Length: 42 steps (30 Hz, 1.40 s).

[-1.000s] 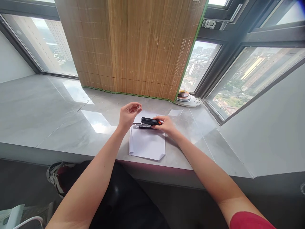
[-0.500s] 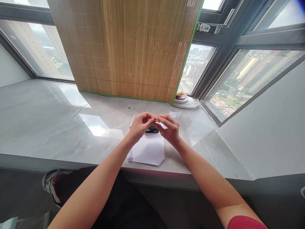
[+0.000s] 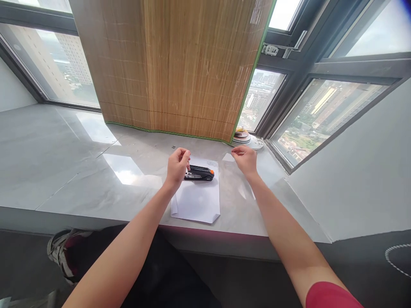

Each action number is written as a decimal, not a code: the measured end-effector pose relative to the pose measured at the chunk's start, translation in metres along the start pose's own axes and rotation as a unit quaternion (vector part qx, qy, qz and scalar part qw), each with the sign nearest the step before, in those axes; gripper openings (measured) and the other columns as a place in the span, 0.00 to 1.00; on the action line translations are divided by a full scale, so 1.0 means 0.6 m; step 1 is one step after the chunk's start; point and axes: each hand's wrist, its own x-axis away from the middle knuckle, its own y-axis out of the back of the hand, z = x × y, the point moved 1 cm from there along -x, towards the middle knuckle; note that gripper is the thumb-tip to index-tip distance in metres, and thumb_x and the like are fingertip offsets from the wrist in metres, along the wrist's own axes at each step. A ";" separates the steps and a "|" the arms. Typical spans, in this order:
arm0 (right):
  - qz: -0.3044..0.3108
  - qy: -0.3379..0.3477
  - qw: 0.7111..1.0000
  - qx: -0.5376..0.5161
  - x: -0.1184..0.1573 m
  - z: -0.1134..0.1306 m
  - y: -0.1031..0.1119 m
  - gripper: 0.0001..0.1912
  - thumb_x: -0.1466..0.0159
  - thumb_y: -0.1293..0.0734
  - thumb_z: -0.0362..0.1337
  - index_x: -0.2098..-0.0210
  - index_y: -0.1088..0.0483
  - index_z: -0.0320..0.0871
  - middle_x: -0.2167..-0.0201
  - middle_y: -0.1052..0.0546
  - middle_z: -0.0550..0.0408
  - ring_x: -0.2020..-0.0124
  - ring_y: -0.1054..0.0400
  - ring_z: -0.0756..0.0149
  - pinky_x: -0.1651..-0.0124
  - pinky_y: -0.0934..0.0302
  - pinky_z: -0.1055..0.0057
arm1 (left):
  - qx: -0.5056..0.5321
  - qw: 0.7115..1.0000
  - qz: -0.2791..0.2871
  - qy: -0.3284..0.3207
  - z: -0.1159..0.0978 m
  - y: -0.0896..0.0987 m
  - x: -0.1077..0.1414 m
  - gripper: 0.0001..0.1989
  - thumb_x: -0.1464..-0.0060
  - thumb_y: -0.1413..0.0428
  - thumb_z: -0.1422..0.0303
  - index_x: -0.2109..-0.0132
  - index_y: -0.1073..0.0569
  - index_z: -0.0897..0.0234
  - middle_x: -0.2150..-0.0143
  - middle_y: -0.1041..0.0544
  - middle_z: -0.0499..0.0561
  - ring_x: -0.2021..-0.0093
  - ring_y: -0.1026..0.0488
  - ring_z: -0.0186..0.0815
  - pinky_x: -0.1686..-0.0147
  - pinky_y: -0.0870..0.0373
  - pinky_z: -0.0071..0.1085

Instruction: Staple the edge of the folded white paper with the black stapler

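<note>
A black stapler (image 3: 201,173) with an orange tip at its right end lies on a stack of white paper (image 3: 196,200) whose lower corners are folded. Just above the stapler's left end, my left hand (image 3: 176,167) is closed with fingers and thumb together; whatever it pinches is too small to make out. My right hand (image 3: 245,161) is off to the right of the paper, over the stone sill. Its thumb and fingertips press together, and anything between them is too small to name.
A bamboo blind (image 3: 180,68) hangs behind the sill (image 3: 138,147). Stacked plates (image 3: 245,140) stand in the back right corner beside the window frame. Small dark bits (image 3: 174,147) lie beyond the paper. The sill's front edge runs close to my legs.
My hands were together above the stapler and have moved apart, the left one leftward and the right one rightward. The stapler now shows more fully; it and the paper stay in place.
</note>
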 end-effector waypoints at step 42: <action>0.128 -0.005 0.991 -0.048 0.054 0.009 -0.111 0.05 0.43 0.34 0.34 0.70 0.25 0.47 0.70 0.23 0.56 0.66 0.32 0.62 0.55 0.36 0.63 | -0.108 0.982 -0.151 0.041 0.082 0.106 -0.129 0.09 0.34 0.41 0.63 0.61 0.22 0.63 0.62 0.20 0.55 0.65 0.23 0.35 0.57 0.20 0.37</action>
